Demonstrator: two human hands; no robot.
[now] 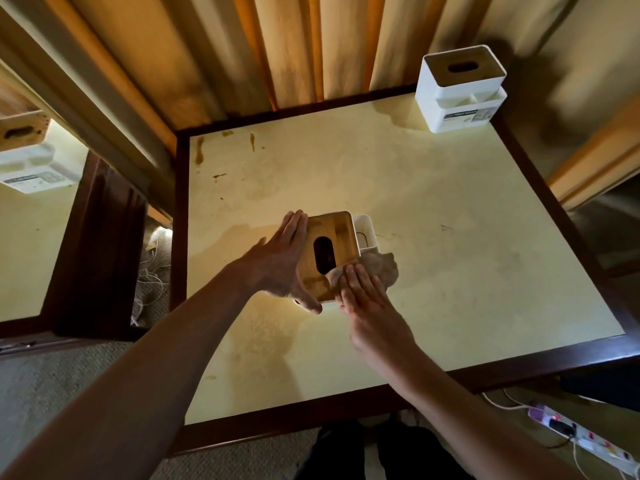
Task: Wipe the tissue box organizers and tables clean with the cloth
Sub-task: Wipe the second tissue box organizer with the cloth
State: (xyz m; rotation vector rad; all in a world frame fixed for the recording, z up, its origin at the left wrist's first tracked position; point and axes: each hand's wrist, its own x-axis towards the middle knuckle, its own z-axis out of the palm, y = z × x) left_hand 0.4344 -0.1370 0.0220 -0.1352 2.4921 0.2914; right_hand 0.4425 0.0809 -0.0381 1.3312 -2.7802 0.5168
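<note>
The person is bracing the near tissue box organizer [329, 254] in the middle of the worktop [450, 271] while wiping it. The left hand [280, 261] is lying flat against the organizer's left side, its fingers [294, 223] stretched out and loosely together, holding nothing but pressing in, probably so the light box is not sliding under the rubbing. The right hand [363, 296] is pressing the brownish cloth [377, 268] against the near right edge of the wooden lid, fingers extended flat on top of the fabric rather than curled round it; a flat palm is spreading pressure over more of the surface. The cloth is bunching out past the fingertips towards the organizer's white side compartment, though how much of it is lying on the worktop is hard to tell.

A second organizer [460, 88] is standing at the far right corner, well apart from the hands, and a third organizer [26, 157] is sitting on the neighbouring table [27, 254] at the left. Brown stains [200, 150] are showing near the far left corner of the worktop, so the surface itself is looking not yet wiped, and the job is seeming to be at an early stage
</note>
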